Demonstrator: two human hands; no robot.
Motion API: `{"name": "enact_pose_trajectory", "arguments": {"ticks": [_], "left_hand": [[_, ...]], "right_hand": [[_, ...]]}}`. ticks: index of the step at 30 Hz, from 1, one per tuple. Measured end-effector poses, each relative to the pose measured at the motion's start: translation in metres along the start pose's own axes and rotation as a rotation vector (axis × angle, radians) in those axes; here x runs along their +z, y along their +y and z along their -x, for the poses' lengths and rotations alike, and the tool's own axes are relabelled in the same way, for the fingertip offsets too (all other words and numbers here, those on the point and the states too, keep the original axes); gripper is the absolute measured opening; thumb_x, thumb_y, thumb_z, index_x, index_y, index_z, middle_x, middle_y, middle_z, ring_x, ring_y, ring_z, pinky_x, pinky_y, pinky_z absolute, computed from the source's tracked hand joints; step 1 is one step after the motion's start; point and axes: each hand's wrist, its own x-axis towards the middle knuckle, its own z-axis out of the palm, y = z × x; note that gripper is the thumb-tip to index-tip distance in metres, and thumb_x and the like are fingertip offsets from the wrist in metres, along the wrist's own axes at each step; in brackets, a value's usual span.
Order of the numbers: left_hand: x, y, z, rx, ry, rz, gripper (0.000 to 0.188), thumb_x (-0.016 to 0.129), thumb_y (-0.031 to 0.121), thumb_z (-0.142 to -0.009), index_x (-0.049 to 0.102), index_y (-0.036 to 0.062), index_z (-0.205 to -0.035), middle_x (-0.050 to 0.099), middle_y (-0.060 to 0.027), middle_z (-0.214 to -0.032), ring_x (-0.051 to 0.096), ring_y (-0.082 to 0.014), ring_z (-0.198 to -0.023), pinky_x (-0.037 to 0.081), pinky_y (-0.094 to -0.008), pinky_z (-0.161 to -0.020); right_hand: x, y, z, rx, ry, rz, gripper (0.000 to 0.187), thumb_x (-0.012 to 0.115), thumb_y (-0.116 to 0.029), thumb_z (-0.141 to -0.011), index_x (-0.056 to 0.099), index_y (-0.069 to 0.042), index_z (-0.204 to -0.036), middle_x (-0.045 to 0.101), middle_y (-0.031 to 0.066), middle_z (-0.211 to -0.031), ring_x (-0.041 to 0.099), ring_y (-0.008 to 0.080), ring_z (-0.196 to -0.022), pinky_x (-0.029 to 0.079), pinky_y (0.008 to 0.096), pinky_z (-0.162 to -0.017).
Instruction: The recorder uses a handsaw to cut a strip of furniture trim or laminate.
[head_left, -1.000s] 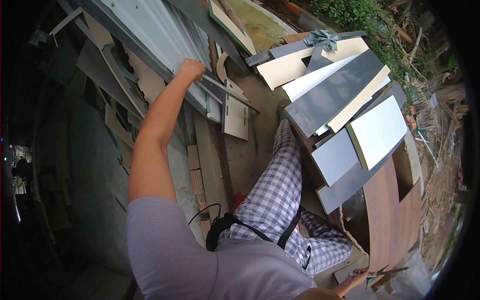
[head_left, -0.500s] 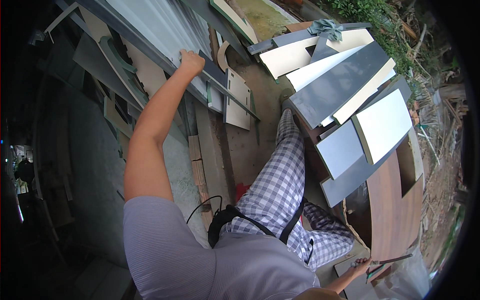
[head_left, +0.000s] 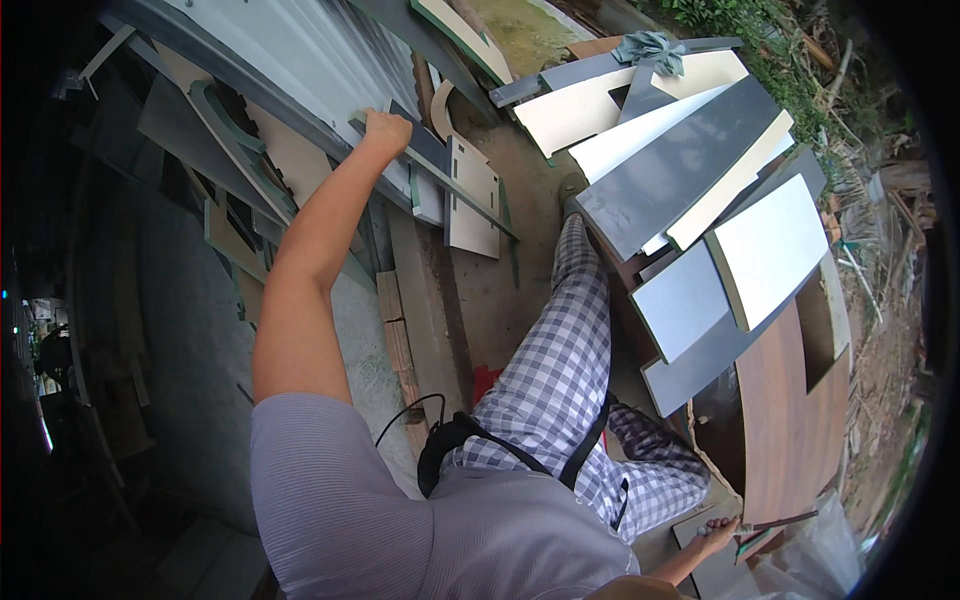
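Observation:
My left hand (head_left: 386,134) is raised out ahead, its fingers closed around the upper end of a narrow grey strip of board (head_left: 458,186). That strip slants down to the right, across a pale panel with small cut-outs (head_left: 474,200). Beside the same hand stands a white corrugated sheet (head_left: 300,60) with a grey edge. Low at the right, my right hand (head_left: 716,536) is closed on a dark stick-like tool (head_left: 785,522); its exact kind is too small to make out.
Loose grey, white and cream boards (head_left: 680,170) lie piled on a brown wood-grain cabinet (head_left: 790,410) at my right. A crumpled grey-green cloth (head_left: 650,52) rests on top. More offcuts (head_left: 215,140) lean at the left, near a row of bricks (head_left: 392,310). Clear plastic (head_left: 815,560) lies lower right.
The view has shifted slightly. My left hand stays on the strip with its wrist turned a little, and my right hand keeps its hold on the tool, which has tipped slightly.

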Motion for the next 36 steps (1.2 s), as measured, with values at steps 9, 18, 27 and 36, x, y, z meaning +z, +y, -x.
{"name": "enact_pose_trajectory", "arguments": {"ticks": [9, 18, 27, 36], "left_hand": [[-0.007, -0.004, 0.011, 0.016, 0.115, 0.088, 0.026, 0.049, 0.012, -0.084, 0.067, 0.0117, -0.103, 0.065, -0.0101, -0.105, 0.061, -0.0263, -0.100, 0.035, -0.0470, -0.087], [-0.014, 0.018, 0.000, -0.037, 0.021, 0.029, 0.036, 0.057, 0.024, -0.083, 0.059, 0.0052, -0.113, 0.051, -0.0157, -0.125, 0.048, -0.0326, -0.116, 0.028, -0.0603, -0.093], [-0.055, 0.093, -0.104, 0.108, 0.383, 0.942, 0.064, 0.063, 0.041, -0.081, 0.040, 0.0001, -0.125, 0.049, -0.0203, -0.123, 0.047, -0.0352, -0.116, 0.041, -0.0437, -0.094], [-0.061, 0.106, -0.126, 0.098, 0.432, 0.921, 0.048, 0.068, 0.036, -0.075, 0.054, 0.0014, -0.106, 0.060, -0.0189, -0.108, 0.055, -0.0319, -0.106, 0.045, -0.0443, -0.083]], "right_hand": [[-0.001, 0.002, 0.000, 0.016, -0.002, -0.014, 0.030, 0.064, -0.032, -0.083, 0.051, -0.006, -0.092, 0.037, -0.0023, -0.064, 0.036, 0.0068, -0.050, 0.031, 0.0208, -0.041], [0.000, 0.002, -0.007, 0.012, -0.005, -0.006, 0.030, 0.064, -0.034, -0.083, 0.051, -0.007, -0.088, 0.038, -0.0019, -0.063, 0.036, 0.0072, -0.049, 0.031, 0.0217, -0.040], [-0.013, -0.004, 0.000, -0.047, 0.026, 0.012, 0.030, 0.061, -0.035, -0.085, 0.048, -0.008, -0.083, 0.039, -0.0022, -0.063, 0.036, 0.0064, -0.046, 0.032, 0.0199, -0.040], [-0.063, 0.006, 0.030, -0.096, 0.170, 0.069, 0.027, 0.057, -0.033, -0.088, 0.049, -0.008, -0.082, 0.040, -0.0018, -0.060, 0.038, 0.0077, -0.047, 0.031, 0.0226, -0.039]]}}
